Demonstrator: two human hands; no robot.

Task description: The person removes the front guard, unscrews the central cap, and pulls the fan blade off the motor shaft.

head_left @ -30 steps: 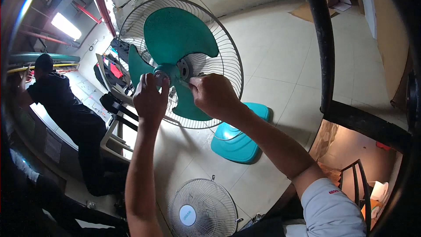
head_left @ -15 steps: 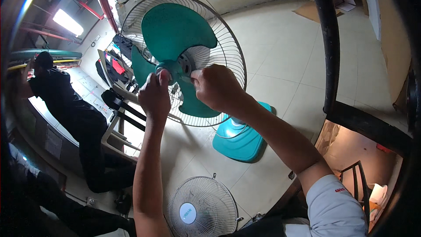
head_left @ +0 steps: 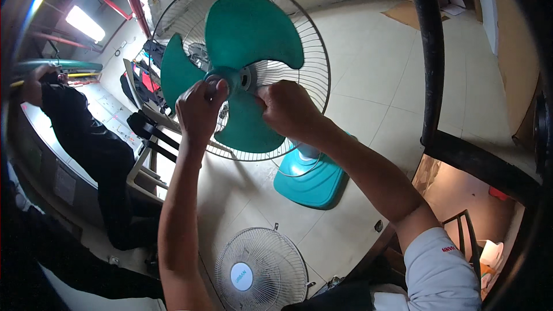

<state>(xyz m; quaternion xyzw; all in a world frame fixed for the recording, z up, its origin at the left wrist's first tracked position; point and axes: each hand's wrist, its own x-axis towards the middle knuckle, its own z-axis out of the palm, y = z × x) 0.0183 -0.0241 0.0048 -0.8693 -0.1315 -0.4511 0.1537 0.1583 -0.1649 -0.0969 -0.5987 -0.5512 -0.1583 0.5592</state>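
Observation:
A pedestal fan stands in front of me with its green three-bladed fan blade [head_left: 253,29] exposed inside the wire rear guard [head_left: 326,60]. My left hand [head_left: 197,109] is closed at the centre, thumb and fingers around the round hub cap [head_left: 215,85]. My right hand [head_left: 291,106] is closed in a fist at the edge of the lower blade, just right of the hub; its fingertips are partly hidden, but it seems to pinch that blade. Below the guard, the fan's green base [head_left: 305,181] rests on the tiled floor.
A round wire front guard [head_left: 262,268] with a pale centre disc lies on the floor nearby. Black metal bars [head_left: 432,52] rise at the right. On the left are a chair [head_left: 152,132] and a person in dark clothes [head_left: 86,126]. Flattened cardboard [head_left: 403,14] lies at the back.
The blades have turned clockwise a little, the upper one swinging to the right. Both hands stay by the hub. The person at the left has shifted an arm, and the view has moved slightly.

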